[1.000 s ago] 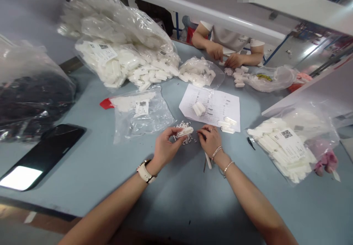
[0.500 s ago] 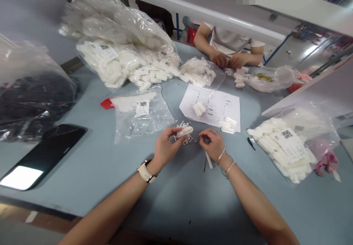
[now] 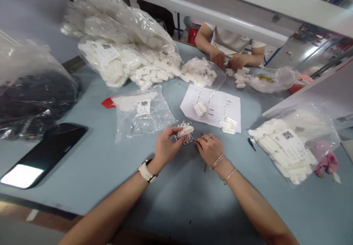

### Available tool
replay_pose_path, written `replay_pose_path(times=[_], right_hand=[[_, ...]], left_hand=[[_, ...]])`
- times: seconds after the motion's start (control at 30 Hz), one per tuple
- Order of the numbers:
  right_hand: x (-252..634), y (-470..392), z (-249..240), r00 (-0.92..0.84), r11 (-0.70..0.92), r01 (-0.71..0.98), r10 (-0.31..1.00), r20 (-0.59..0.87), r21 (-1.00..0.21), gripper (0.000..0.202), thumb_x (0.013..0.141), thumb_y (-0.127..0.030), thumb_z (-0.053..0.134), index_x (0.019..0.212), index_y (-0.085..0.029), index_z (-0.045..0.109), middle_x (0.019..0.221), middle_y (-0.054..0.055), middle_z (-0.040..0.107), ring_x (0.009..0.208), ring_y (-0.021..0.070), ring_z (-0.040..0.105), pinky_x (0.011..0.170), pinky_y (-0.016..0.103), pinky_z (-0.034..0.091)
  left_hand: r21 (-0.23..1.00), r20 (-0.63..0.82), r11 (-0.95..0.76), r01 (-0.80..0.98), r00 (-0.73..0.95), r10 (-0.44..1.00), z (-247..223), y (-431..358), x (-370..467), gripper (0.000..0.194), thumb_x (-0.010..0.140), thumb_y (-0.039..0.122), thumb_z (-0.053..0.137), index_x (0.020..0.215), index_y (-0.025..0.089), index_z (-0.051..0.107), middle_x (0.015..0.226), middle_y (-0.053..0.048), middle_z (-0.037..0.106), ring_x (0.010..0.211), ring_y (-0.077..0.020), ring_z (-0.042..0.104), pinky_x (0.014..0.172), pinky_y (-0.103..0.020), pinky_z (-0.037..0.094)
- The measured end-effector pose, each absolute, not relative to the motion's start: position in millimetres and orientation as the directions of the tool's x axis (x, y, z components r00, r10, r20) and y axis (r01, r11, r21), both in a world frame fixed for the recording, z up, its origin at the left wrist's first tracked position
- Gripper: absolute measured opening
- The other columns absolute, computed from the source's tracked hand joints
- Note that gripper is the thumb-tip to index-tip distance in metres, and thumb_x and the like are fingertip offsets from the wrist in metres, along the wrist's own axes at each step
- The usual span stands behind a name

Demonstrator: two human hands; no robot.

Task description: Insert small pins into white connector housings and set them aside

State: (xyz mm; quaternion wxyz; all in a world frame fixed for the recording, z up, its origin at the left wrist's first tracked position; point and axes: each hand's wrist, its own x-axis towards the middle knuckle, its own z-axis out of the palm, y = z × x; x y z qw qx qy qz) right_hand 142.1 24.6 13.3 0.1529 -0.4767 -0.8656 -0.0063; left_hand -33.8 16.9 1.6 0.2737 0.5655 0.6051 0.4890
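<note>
My left hand (image 3: 168, 146) pinches a white plastic connector housing (image 3: 185, 131) between thumb and fingers, its face with rows of small holes turned up. Right behind and below it lies a loose pile of tiny white plugs (image 3: 188, 140) on the table. My right hand (image 3: 210, 150) is just right of the pile, palm down, thumb and fingertips drawn together near the table; whatever is between them is too small to make out. Under this hand a thin dark stick (image 3: 205, 168) shows in part.
A printed sheet (image 3: 190, 105) bears several white housings (image 3: 228, 125). Around stand a flat clear bag (image 3: 143, 121), large bags of white parts (image 3: 121, 64), another such bag (image 3: 292, 153) at right, and a black phone (image 3: 49, 153) at left. Across the table a co-worker's hands (image 3: 227, 59) handle small parts.
My right hand has turned palm down and its fingertips have moved left and lower, toward the pile, covering the white stick beneath. My left hand with the housing has stayed nearly still.
</note>
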Motion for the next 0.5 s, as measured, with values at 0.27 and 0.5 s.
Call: replay_pose_path(times=[0.27, 0.5], right_hand=[[137.9, 27.2, 7.3, -0.433, 0.498, 0.833, 0.858, 0.277, -0.24, 0.015, 0.084, -0.018, 0.055, 0.074, -0.017, 0.066, 0.074, 0.007, 0.067, 0.075, 0.0193, 0.059, 0.071, 0.03, 0.046], [140.6, 30.3, 11.0, -0.209, 0.423, 0.567, 0.904, 0.373, -0.707, 0.015, 0.083, -0.021, 0.051, 0.077, -0.017, 0.064, 0.07, 0.003, 0.065, 0.057, 0.012, 0.057, 0.059, 0.024, 0.048]], left_hand=[[0.904, 0.212, -0.109, 0.414, -0.212, 0.954, 4.4, 17.0, -33.5, 0.025, 0.072, 0.035, 0.067, 0.088, 0.017, 0.065, 0.084, -0.006, 0.071, 0.076, -0.0193, 0.065, 0.072, -0.033, 0.052], [0.899, 0.211, -0.119, 0.422, -0.179, 0.961, 3.8, 17.3, -34.6, 0.024, 0.072, 0.035, 0.066, 0.087, 0.017, 0.064, 0.083, -0.006, 0.07, 0.074, -0.0185, 0.064, 0.071, -0.032, 0.052]])
